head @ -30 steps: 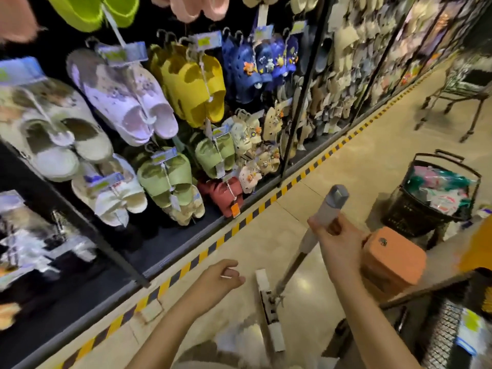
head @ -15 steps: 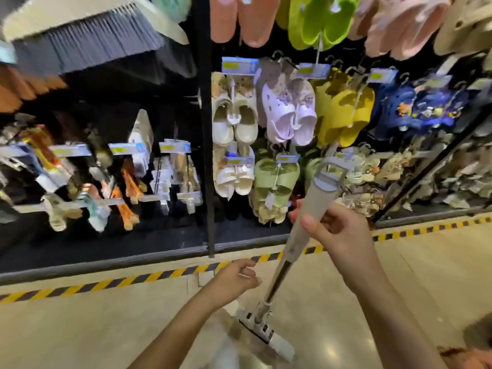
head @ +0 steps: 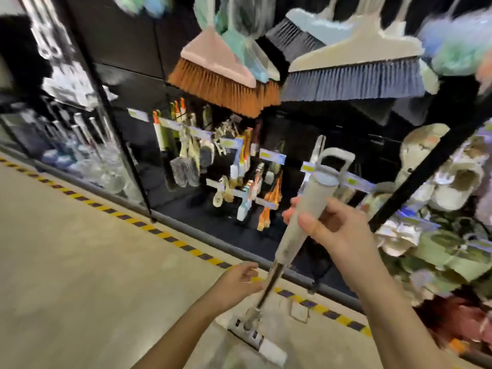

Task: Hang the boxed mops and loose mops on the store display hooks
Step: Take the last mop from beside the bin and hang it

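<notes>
A loose mop (head: 303, 219) with a grey handle and a hanging loop at its top stands tilted in front of me, its flat head (head: 255, 336) low near the floor. My right hand (head: 335, 230) grips the grey handle just below the loop. My left hand (head: 239, 282) hovers beside the metal shaft lower down, fingers loosely curled, pinching a small pale thing I cannot make out. Display hooks with price tags (head: 346, 179) stick out of the black wall right behind the loop.
Brooms (head: 221, 73) hang overhead with orange and dark bristles. Small brushes (head: 239, 166) hang on hooks in the middle bay, slippers (head: 452, 179) at the right. A yellow-black striped line (head: 149, 227) runs along the shelf base on the beige floor.
The view has swung left from the slipper bay to the broom and brush bay. The mop has risen and my right hand has kept its grip on it, the loop now level with the hooks.
</notes>
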`<state>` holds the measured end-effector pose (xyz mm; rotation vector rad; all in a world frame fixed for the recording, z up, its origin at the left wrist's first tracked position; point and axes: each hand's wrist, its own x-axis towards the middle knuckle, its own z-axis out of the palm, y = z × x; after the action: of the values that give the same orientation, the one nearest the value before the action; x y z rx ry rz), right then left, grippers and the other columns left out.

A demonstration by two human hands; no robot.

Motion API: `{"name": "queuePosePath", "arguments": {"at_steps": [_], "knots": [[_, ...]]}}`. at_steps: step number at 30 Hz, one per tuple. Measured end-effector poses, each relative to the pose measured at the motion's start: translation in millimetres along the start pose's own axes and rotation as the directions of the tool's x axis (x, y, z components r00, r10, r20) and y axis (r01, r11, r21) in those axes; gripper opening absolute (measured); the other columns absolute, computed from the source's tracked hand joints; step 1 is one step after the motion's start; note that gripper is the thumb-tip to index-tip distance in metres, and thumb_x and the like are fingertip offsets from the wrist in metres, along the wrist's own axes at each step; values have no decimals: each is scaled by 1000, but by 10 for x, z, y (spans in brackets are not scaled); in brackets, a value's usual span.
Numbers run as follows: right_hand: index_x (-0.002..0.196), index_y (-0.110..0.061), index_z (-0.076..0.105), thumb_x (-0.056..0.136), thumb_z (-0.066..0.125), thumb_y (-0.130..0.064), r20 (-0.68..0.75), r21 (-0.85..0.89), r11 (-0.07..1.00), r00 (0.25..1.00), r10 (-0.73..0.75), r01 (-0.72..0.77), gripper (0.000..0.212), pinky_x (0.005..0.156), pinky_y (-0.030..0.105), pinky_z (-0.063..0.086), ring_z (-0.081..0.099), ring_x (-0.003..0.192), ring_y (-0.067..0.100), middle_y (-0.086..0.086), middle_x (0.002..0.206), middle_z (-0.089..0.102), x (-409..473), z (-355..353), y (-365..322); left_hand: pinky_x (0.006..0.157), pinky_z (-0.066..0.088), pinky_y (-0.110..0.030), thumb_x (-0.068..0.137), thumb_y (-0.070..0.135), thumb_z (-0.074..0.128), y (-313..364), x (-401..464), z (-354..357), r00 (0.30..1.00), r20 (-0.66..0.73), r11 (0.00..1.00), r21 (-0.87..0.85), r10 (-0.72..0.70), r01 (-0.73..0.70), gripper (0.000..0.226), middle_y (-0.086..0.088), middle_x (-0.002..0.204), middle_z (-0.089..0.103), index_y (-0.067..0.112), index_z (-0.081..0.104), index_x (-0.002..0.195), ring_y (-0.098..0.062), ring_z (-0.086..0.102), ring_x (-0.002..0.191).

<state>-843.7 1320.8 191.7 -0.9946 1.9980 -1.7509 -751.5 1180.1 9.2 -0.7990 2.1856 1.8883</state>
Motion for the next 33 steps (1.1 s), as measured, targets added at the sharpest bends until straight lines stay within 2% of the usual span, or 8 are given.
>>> {"name": "queuePosePath", "arguments": {"at_steps": [4,7,11,18,23,27,30,33], "knots": [[91,-26,70,76,72,-31,170,78,996,984,-55,42,16,69,17,53,70,85,8,-4,89,76,495,758,-143,97,48,-28,72,54,68,-154,-69,-709,985,-160,997,-32,66,-72,51,11,115,66,31,62,117,-5,59,110],[93,-26,70,74,68,-30,260,139,988,961,-95,60,20,72,23,55,71,89,15,-2,93,75,883,1303,-266,84,49,-21,70,64,58,-248,-156,-1201,945,-318,994,-53,75,-96,35,19,94,69,41,64,95,1,63,94],[94,-22,69,72,67,-28,386,234,970,910,-153,63,23,79,31,57,70,92,22,3,95,74,1393,2071,-425,70,41,-11,87,46,58,-349,-257,-1929,835,-546,991,-69,60,-116,8,23,76,63,43,61,79,8,58,76],[96,-16,67,69,72,-41,587,360,929,751,-300,90,37,78,30,59,70,89,20,10,94,72,2284,3499,-673,56,33,-7,91,23,61,-491,-358,-3250,613,-790,988,-76,25,-138,27,25,53,54,36,57,68,10,49,55],[91,-15,67,66,64,-40,643,446,893,675,-360,51,35,76,34,59,71,81,17,7,86,73,3011,4491,-873,50,24,-15,86,17,67,-541,-291,-4256,429,-903,970,-121,-19,-211,33,12,49,37,19,56,54,-1,32,49],[94,-15,67,72,63,-34,698,476,879,605,-384,8,30,71,27,57,71,81,14,0,83,74,3476,5145,-1054,49,27,-14,84,15,68,-542,-272,-4917,310,-947,944,-173,-81,-281,29,2,54,40,0,61,61,-3,34,48],[94,-17,67,73,64,-37,687,512,859,603,-405,-8,29,69,26,58,71,78,14,-3,80,74,3758,5618,-1200,52,33,-9,82,14,71,-532,-243,-5417,260,-955,901,-234,-142,-365,29,13,48,48,12,61,54,1,42,47],[94,-21,67,76,69,-38,674,540,842,600,-431,-2,25,76,32,59,70,82,17,0,85,74,4042,6104,-1293,62,39,-21,78,21,73,-625,-207,-5975,245,-957,879,-248,-157,-407,28,-1,63,54,-2,67,64,-9,49,61]]}}
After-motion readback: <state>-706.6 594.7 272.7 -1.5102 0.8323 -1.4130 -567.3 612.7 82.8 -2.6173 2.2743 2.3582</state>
